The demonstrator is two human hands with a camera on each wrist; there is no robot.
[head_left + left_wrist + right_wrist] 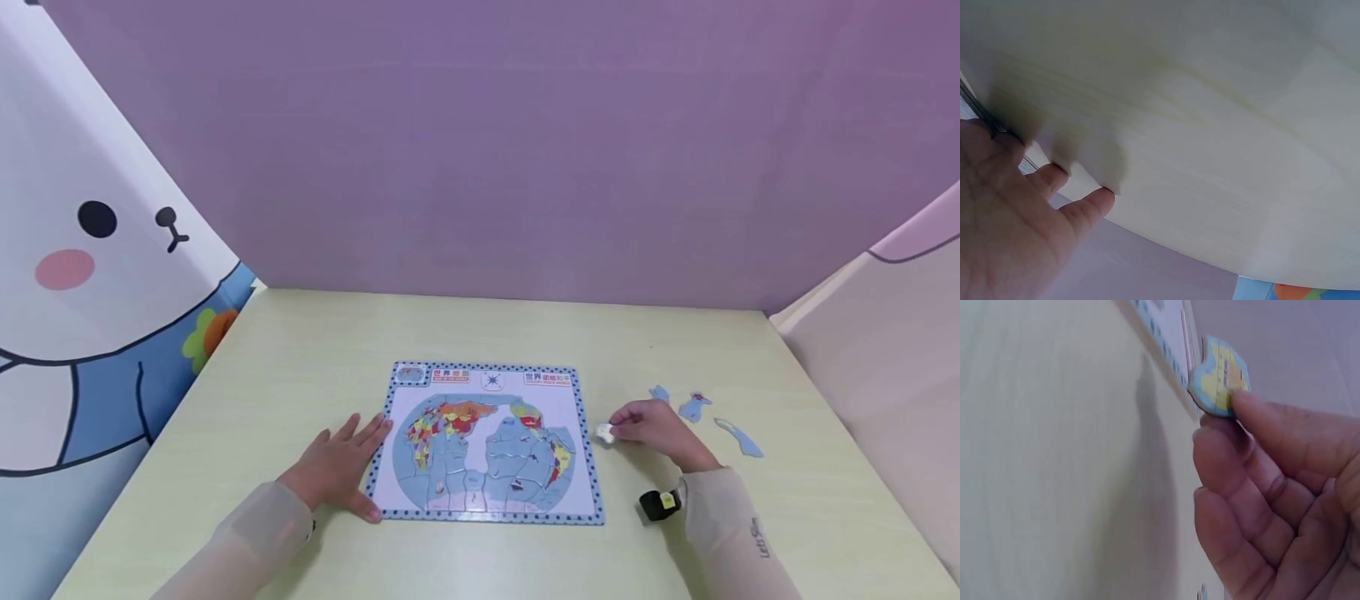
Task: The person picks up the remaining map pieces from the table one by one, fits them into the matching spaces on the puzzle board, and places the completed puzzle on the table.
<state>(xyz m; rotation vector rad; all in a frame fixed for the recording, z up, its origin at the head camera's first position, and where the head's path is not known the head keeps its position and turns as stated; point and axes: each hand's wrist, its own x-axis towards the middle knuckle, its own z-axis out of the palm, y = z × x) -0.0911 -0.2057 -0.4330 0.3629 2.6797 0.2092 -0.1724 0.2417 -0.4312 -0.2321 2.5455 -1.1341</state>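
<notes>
A world-map jigsaw puzzle (pixel 590 467) with a blue dotted border lies flat on the table. White backing (pixel 477 450) shows through the middle of its map, between fitted pieces. My left hand (pixel 337 467) rests at the board's left edge, fingers spread and straight; the left wrist view shows its fingertips (pixel 1100 199) near that edge. Just off the board's right edge, my right hand (pixel 660 429) pinches a puzzle piece (pixel 1219 378) between thumb and fingers. That piece is blue and yellow with an orange patch, and is held above the table.
Three loose pieces lie right of the board: a small blue one (pixel 659 393), one with a red patch (pixel 694 407) and a long curved one (pixel 740 438). A purple panel (pixel 480 167) rises behind the pale table (pixel 315 333). A cartoon-printed panel (pixel 45 192) stands left.
</notes>
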